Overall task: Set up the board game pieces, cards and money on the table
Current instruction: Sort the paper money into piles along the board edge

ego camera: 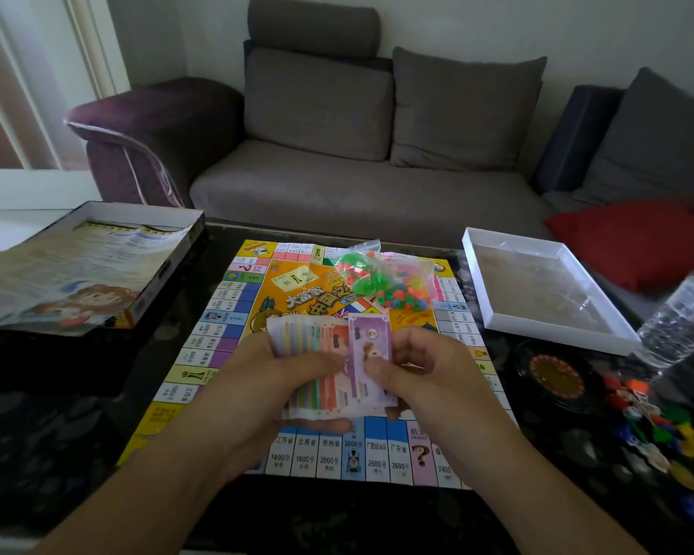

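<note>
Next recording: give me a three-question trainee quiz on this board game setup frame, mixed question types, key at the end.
1. True or false: the bag of plastic pieces lies on the game board.
2. Which hand pinches the purple note? A) left B) right
3. Fill in: the white tray sits to the board's ____.

Key: 1 true; 2 B, the right hand, while the left hand grips the money stack; 3 right.

The board point(233, 342) lies flat and unfolded on the dark counter point(57, 434), a clear bag point(381, 280) of small bright pieces resting on its far side. A fanned stack of pastel notes point(317, 354) is held above the board, a purple note point(371, 354) on top. More coloured tokens point(654, 422) lie loose at the right.
</note>
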A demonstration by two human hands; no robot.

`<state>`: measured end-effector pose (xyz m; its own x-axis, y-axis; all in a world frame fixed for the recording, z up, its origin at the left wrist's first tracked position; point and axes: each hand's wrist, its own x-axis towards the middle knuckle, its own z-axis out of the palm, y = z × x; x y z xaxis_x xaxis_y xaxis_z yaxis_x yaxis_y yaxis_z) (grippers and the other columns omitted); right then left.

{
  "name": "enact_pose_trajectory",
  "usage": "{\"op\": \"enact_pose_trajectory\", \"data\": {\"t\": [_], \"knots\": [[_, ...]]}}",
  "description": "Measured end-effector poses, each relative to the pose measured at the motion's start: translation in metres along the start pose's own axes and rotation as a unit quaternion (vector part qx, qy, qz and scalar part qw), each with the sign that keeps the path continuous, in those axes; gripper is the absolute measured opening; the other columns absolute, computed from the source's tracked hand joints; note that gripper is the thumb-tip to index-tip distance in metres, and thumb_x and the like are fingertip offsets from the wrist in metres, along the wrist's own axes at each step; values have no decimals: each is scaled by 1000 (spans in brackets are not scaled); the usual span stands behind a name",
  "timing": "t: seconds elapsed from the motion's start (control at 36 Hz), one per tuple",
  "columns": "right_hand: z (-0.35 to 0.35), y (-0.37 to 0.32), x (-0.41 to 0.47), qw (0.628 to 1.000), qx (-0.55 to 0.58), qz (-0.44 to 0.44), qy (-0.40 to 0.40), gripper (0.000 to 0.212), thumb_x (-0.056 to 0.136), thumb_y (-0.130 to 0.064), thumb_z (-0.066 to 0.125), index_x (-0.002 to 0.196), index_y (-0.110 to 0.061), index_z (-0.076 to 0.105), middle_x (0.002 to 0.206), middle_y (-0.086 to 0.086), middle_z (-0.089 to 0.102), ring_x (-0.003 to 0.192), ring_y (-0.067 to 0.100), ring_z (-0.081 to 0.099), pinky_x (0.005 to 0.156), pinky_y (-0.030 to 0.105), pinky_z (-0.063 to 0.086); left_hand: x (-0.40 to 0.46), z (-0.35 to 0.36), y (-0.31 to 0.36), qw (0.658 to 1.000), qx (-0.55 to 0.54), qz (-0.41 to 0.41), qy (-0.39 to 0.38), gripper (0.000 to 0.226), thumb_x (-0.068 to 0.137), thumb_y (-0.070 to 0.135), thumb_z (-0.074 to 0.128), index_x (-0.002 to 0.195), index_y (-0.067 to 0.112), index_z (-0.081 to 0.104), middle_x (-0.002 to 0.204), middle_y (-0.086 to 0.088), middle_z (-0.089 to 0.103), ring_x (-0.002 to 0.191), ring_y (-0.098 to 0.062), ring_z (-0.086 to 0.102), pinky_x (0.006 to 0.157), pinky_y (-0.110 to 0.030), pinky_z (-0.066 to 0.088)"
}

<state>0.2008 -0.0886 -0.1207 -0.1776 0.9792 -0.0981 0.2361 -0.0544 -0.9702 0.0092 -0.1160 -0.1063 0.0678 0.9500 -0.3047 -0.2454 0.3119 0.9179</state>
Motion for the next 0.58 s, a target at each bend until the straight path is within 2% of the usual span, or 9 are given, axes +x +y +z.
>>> {"op": "enact_pose_trajectory", "data": {"t": [0.08,0.14,0.22,0.28,0.33,0.42,0.47,0.53,0.58], "knots": [[1,0,-1,1000,13,2,-5,7,99,-16,71,95,-16,76,92,10,78,80,40,71,56,32,57,1,2,-1,1000,8,5,18,21,90,1,72,110,4,74,99,-18,79,84,-35,79,51,-42,63],[0,-1,-2,1000,22,9,5,15,101,-15,68,89,-16,77,88,10,78,77,44,67,54,32,55,1,2,0,999,14,5,30,20,90,0,73,109,4,74,98,-19,79,84,-35,79,52,-44,64],[-3,-1,-2,998,0,32,51,21,101,-18,68,83,-22,80,87,10,77,72,30,65,60,33,54,3,-4,4,997,45,12,56,16,91,0,72,106,5,74,96,-18,80,82,-34,79,57,-48,65],[-5,0,-3,995,-33,47,77,23,99,-20,69,80,-27,81,85,5,78,77,30,72,68,38,56,5,-11,7,993,75,28,83,13,91,1,72,104,5,74,92,-17,80,81,-35,79,61,-51,65],[-6,3,-4,992,-76,59,75,25,98,-18,70,77,-25,81,82,-1,79,83,24,75,71,30,57,7,-19,9,989,85,38,113,14,91,2,73,104,6,73,90,-15,80,80,-36,79,68,-56,65],[-1,13,-9,983,-164,84,19,22,99,-18,67,81,-20,80,80,-7,76,76,14,73,51,11,48,8,-27,11,987,80,35,133,17,91,3,74,108,6,72,92,-14,80,81,-36,79,78,-59,62],[4,22,-11,968,-237,82,-6,23,99,-25,68,78,-21,77,77,-8,74,66,3,69,51,11,45,8,-28,10,989,74,29,127,17,91,3,74,108,6,72,92,-15,80,82,-36,79,77,-59,62],[10,31,-12,949,-308,69,-8,24,99,-29,69,77,-20,72,75,-5,72,65,-3,67,55,13,46,8,-27,9,991,64,16,117,18,90,3,75,108,6,72,92,-15,80,82,-36,79,69,-57,65],[16,40,-12,928,-367,61,-10,25,99,-32,69,78,-19,67,75,-3,70,65,2,68,58,18,53,7,-24,7,993,53,2,105,18,90,2,75,107,5,72,92,-16,80,83,-35,79,62,-53,65]]}}
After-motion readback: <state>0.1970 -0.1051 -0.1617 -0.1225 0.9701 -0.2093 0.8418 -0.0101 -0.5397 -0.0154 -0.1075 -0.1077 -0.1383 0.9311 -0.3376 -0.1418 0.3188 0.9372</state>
